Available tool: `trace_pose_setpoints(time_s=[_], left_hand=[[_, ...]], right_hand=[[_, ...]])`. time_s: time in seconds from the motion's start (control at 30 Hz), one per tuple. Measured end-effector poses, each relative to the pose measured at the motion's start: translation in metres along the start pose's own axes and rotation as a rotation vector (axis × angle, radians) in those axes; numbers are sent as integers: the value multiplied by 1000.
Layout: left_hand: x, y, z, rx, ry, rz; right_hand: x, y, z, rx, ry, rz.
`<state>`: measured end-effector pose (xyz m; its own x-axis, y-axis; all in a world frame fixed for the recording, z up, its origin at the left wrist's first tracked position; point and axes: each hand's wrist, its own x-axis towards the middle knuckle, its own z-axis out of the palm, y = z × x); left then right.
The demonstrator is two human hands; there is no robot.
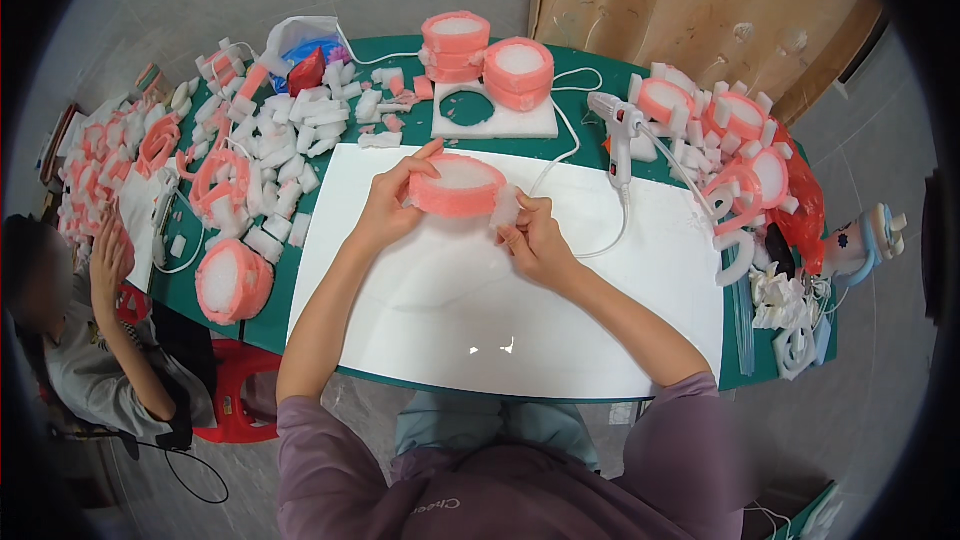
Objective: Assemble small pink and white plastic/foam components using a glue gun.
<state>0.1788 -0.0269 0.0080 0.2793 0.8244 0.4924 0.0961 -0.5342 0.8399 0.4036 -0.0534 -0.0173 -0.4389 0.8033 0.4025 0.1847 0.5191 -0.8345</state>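
Purple shirt (470, 500) nearest. Left hand (392, 198) partly closed round pink foam ring (455, 200) over white board (610, 310), probably steadying it; right hand (537, 235) pinches white foam block (506, 206) at ring's right edge.

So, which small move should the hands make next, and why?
Perhaps press the white foam block against the pink ring: the right hand holds the block at the ring's right edge, while the left hand grips the ring's left side.

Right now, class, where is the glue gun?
In the head view, the glue gun is right of centre at the far edge of the white board, beyond the person's right hand, with a pink-rimmed foam piece to its right.
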Motion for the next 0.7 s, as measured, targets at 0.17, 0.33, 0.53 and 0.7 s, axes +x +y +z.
trace_pose_setpoints(time_s=[0.17,0.33,0.53,0.7], left_hand=[[0,-1,-1,2,-3,1],[0,-1,0,7,-1,-3],[-1,-2,-2,55,-22,19],[0,0,0,41,-11,25]], right_hand=[[0,0,0,-15,-8,9],[0,-1,-1,-15,-12,19],[1,2,0,-68,1,-63],[1,4,0,-53,-1,-70]])
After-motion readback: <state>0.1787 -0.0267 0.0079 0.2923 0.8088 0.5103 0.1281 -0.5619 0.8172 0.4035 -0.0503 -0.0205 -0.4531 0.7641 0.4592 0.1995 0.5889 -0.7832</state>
